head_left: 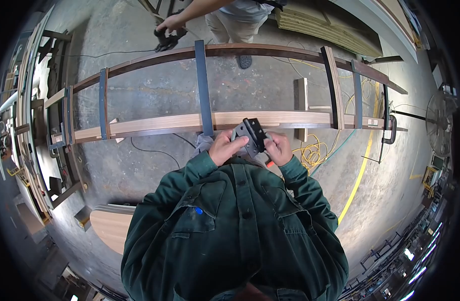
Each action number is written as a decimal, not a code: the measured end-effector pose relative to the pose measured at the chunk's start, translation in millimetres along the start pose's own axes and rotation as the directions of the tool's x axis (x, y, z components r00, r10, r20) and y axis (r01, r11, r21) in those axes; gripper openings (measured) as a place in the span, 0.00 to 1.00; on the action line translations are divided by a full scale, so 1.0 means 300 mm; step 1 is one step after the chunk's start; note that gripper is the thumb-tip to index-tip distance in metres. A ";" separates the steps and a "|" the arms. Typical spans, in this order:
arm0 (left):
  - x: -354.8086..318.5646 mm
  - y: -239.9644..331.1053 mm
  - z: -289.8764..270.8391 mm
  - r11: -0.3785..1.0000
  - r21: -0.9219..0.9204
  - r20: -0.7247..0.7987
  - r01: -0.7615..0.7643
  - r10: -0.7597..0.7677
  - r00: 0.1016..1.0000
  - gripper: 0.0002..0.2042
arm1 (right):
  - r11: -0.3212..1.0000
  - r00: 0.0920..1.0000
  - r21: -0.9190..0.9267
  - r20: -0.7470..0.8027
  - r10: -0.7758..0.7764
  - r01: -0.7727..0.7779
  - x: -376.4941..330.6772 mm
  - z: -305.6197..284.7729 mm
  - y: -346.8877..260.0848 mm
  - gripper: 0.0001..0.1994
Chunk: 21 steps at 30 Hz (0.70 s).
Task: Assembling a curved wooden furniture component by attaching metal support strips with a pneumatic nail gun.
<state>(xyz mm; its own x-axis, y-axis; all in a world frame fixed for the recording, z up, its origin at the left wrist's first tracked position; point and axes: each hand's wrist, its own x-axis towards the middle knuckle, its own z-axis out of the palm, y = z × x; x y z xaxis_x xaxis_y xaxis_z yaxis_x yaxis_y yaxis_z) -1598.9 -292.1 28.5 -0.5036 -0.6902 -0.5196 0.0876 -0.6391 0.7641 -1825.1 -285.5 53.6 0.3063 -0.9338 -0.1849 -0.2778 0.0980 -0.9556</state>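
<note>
Just past my chest I hold a dark metal hinge [254,134], its two leaves opened out and dotted with screw holes. My left hand [225,148] is closed on the greyer leaf, thumb lying across its face. At the black leaf's edge, my right hand [281,149] pinches with thumb and bent fingers. A small red-orange tip shows below the right hand; I cannot make out what it belongs to. Right beyond the hinge runs the near wooden rail [165,123] of a long frame.
Dark crosspieces [203,90] join the near rail to the far rail [270,49]. A C-clamp [392,129] grips the right end. Yellow cord [313,154] lies coiled on the floor. Across the frame stands another person [237,22], one hand at a black object. Stacked boards [325,30] lie behind.
</note>
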 end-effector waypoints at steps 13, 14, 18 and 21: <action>0.102 0.127 -0.072 0.773 0.618 -0.373 -0.143 0.448 0.813 0.26 | 0.903 0.978 -0.375 0.054 -0.203 0.209 0.349 -0.110 0.058 0.07; 0.125 0.130 -0.089 0.684 0.718 -0.313 -0.128 0.482 0.819 0.26 | 0.906 0.980 -0.373 0.088 -0.179 0.199 0.362 -0.107 0.051 0.07; 0.186 0.174 -0.100 0.561 0.828 -0.247 0.001 0.362 0.899 0.22 | 0.904 0.980 -0.379 0.101 -0.170 0.196 0.378 -0.089 0.082 0.08; 0.213 0.155 -0.115 0.488 0.870 -0.230 0.068 0.280 0.932 0.19 | 0.898 0.985 -0.408 0.102 -0.136 0.166 0.376 -0.081 0.096 0.08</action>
<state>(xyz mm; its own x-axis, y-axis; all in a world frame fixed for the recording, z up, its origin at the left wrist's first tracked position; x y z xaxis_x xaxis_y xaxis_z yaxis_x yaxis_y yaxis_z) -1597.2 -377.5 17.6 -0.2475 -0.9003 -0.3581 -0.7396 -0.0632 0.6701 -1820.8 -396.5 10.7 0.4326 -0.8984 -0.0754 -0.5698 -0.2076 -0.7951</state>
